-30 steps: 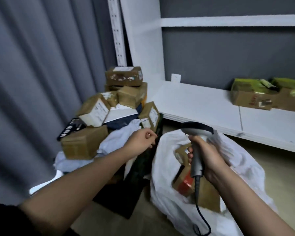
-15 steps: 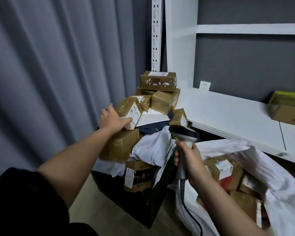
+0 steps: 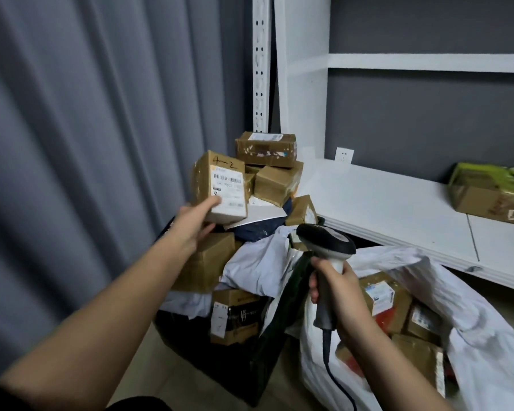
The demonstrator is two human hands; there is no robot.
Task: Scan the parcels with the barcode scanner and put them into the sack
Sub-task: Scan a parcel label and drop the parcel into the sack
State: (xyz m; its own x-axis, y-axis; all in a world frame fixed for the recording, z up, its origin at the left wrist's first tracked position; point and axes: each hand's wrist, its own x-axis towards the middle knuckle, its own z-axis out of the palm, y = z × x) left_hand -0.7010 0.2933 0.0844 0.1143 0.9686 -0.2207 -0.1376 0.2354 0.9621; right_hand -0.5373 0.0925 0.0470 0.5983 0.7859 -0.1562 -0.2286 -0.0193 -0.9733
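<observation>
My left hand point(image 3: 192, 225) grips a small brown parcel point(image 3: 220, 185) from below, lifted above the pile with its white barcode label facing me. My right hand point(image 3: 337, 287) holds the grey barcode scanner point(image 3: 327, 247) by its handle, head pointing up and left, its cable hanging down. The parcel pile point(image 3: 244, 262) of brown boxes and grey mailer bags fills a black bin point(image 3: 244, 369) in the middle. The white sack point(image 3: 472, 321) lies open at the lower right with several boxes inside.
A white shelf point(image 3: 398, 209) runs along the dark wall on the right, with a green and brown box point(image 3: 487, 194) on it. Grey curtains point(image 3: 86, 143) hang at the left. A white perforated upright point(image 3: 260, 63) stands behind the pile.
My left hand has gone from resting on the pile to holding a labelled parcel lifted clear of it. My view has shifted left, and the scanner stays in my right hand.
</observation>
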